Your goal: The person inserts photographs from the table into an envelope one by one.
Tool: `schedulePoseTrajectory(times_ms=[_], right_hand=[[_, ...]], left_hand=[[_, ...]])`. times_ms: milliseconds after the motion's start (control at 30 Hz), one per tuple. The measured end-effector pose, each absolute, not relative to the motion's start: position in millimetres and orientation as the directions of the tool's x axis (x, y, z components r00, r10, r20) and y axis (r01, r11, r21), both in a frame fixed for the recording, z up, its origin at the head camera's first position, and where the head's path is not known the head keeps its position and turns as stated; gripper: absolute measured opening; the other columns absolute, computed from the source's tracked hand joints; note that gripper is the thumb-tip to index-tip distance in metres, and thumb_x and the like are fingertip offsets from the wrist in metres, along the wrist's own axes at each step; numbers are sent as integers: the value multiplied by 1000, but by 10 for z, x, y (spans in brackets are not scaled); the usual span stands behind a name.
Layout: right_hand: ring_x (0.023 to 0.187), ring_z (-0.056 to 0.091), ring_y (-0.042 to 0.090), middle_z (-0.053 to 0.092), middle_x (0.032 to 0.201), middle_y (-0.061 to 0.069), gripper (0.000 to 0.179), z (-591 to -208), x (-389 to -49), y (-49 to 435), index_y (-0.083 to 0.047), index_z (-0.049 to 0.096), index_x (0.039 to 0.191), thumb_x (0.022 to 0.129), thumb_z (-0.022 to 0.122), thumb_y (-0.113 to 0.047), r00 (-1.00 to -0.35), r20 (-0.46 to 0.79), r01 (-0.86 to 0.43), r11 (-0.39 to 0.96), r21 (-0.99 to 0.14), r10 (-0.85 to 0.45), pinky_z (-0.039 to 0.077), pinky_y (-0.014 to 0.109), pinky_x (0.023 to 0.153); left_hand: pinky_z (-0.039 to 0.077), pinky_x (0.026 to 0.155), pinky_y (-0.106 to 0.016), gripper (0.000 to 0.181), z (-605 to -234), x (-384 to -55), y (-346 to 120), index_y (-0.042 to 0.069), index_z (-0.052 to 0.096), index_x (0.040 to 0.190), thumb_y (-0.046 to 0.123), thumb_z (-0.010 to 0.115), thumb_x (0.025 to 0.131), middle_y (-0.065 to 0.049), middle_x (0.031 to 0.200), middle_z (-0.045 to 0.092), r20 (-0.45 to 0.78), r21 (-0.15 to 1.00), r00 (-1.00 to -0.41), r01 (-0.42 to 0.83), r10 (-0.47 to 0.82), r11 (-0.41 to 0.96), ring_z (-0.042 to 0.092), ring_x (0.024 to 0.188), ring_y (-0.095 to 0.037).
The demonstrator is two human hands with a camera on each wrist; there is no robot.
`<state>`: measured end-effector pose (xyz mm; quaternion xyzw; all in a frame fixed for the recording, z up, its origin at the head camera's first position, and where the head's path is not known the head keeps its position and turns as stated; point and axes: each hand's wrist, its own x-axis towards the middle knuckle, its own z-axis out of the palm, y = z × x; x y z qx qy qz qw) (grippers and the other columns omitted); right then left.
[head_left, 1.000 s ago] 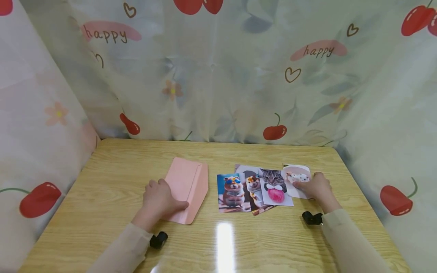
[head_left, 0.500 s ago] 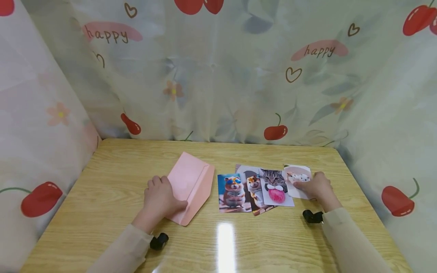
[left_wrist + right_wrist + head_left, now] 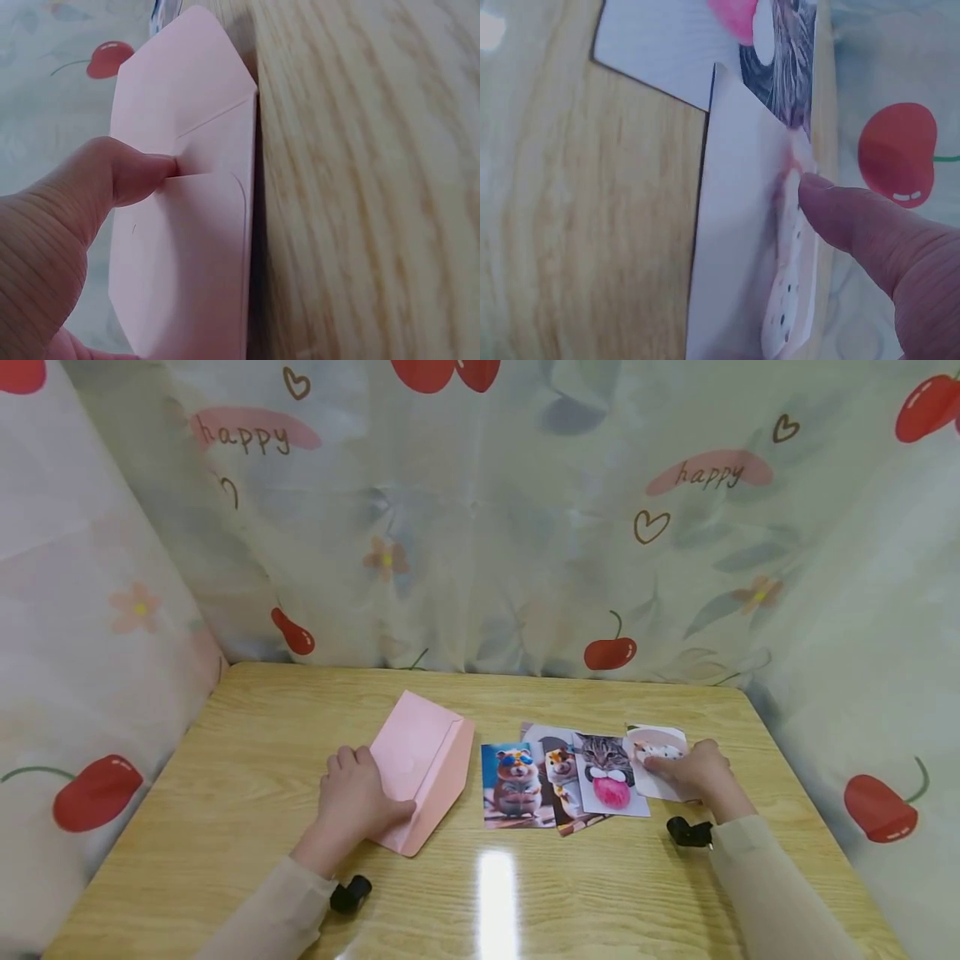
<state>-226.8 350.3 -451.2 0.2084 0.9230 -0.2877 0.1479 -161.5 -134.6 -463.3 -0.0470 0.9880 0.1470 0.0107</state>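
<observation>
Near the left of the table, my left hand [image 3: 358, 797] holds a pink envelope [image 3: 412, 752] whose flap [image 3: 450, 777] is unfolded toward the right. In the left wrist view the thumb tip presses at the edge of the envelope's pocket [image 3: 202, 255], and most of the other fingers are hidden behind it. Over on the right, my right hand [image 3: 697, 777] pinches a photo card [image 3: 656, 781] of a pale spotted animal. Its thumb lies on the picture side in the right wrist view, with the remaining fingers out of sight.
Between the hands several photo cards overlap: a hamster in sunglasses [image 3: 516, 793], another hamster card [image 3: 561, 777] and a cat with a pink ball [image 3: 609, 777]. Patterned curtains [image 3: 465, 527] enclose the wooden table [image 3: 420, 910] at the back and sides.
The envelope has turned clockwise and shifted right toward the cards, with the left hand still on it. The right hand and its card stay in place; the head view shifts slightly.
</observation>
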Motion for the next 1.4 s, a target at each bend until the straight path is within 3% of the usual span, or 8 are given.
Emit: schedulePoseTrajectory(times_ms=[367,633,967,1033,1100,1233,1333,1400], right_hand=[[117,27,56,17,133,50,141,-4553,-2322,3481,18,-17,139,70,78,-60,-828,-442,535,724,-435,346,27,61,102],[110,30,55,22,126,48,142,-4558,-2326,3465,20,-9,139,66,75,-68,-832,-407,534,742,-404,377,33,61,95],[113,32,57,24,127,49,138,-4562,-2369,3491,23,-9,138,69,79,-58,-844,-392,517,747,-418,365,33,59,97],[112,34,54,25,127,48,131,-4555,-2371,3508,25,-2,138,72,79,-54,-855,-381,500,754,-427,352,34,57,96],[107,38,50,29,124,47,115,-4550,-2373,3538,26,14,136,76,78,-48,-868,-366,480,757,-444,335,38,55,93],[97,47,39,42,116,38,63,-4547,-2367,3627,20,44,120,87,69,-27,-899,-333,427,740,-520,284,47,43,79],[94,52,33,48,113,31,43,-4550,-2366,3702,15,47,119,91,61,-15,-908,-334,412,679,-608,252,48,34,70],[94,53,31,49,113,28,41,-4522,-2359,3723,14,46,122,93,58,-12,-913,-333,404,639,-655,235,48,31,68]], left_hand=[[40,77,-53,103,-4639,-1603,-1382,-14,41,117,61,81,58,-28,109,40,-26,319,-996,-86,-82,944,39,100,-41],[40,77,-52,103,-4647,-1594,-1390,-14,42,117,61,81,59,-28,109,40,-18,320,-997,-80,-79,944,39,101,-41],[40,78,-53,103,-4627,-1591,-1385,-13,41,119,60,81,59,-27,110,40,-35,328,-996,-91,-84,940,39,102,-40],[40,78,-52,103,-4621,-1590,-1383,-13,41,119,60,81,59,-27,110,40,-38,327,-995,-97,-89,940,39,102,-40],[40,77,-52,102,-4620,-1589,-1384,-13,42,118,61,81,59,-27,109,40,-31,330,-995,-99,-94,939,39,101,-40],[40,76,-52,102,-4624,-1589,-1380,-12,42,116,62,80,58,-27,108,40,-4,337,-996,-89,-93,937,39,99,-40],[39,76,-52,102,-4633,-1592,-1373,-12,42,116,63,80,57,-27,106,40,11,339,-996,-81,-90,937,40,97,-41],[39,76,-52,102,-4642,-1593,-1367,-12,42,116,63,80,57,-27,106,41,16,338,-996,-78,-89,938,40,97,-42]])
